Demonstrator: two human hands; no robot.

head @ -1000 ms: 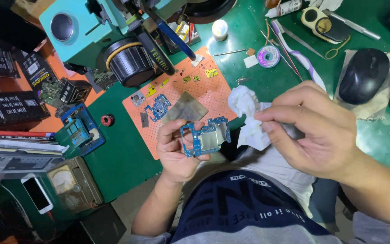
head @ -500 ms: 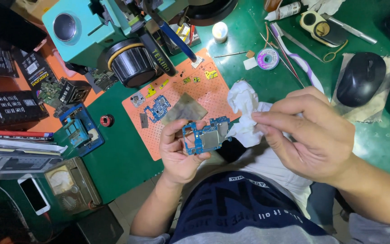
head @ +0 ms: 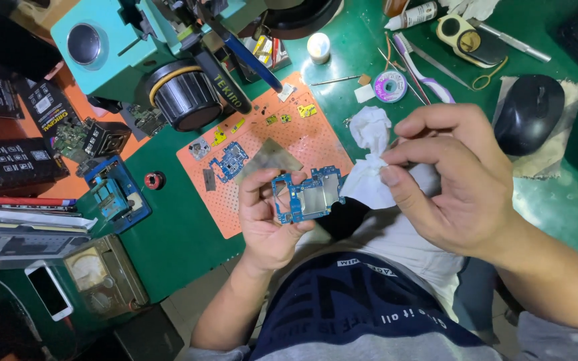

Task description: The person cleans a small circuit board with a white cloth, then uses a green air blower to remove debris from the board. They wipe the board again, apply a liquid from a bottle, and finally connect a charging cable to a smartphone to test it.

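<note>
While the left hand [head: 269, 224] grips the blue circuit board [head: 308, 196] just above the lap, the right hand [head: 459, 184] beside it pinches a white tissue [head: 369, 157], so the wiping looks unfinished.

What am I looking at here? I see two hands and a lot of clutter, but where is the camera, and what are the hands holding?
The camera sits on the person's head and looks down, so both hands are that person's own. The left hand holds a small blue circuit board by its edges. The right hand pinches a crumpled white tissue beside the board. Below them is a green work table with an orange mat carrying another small blue board. Above stands a teal microscope; a black computer mouse lies to the right, a white phone lower left.
</note>
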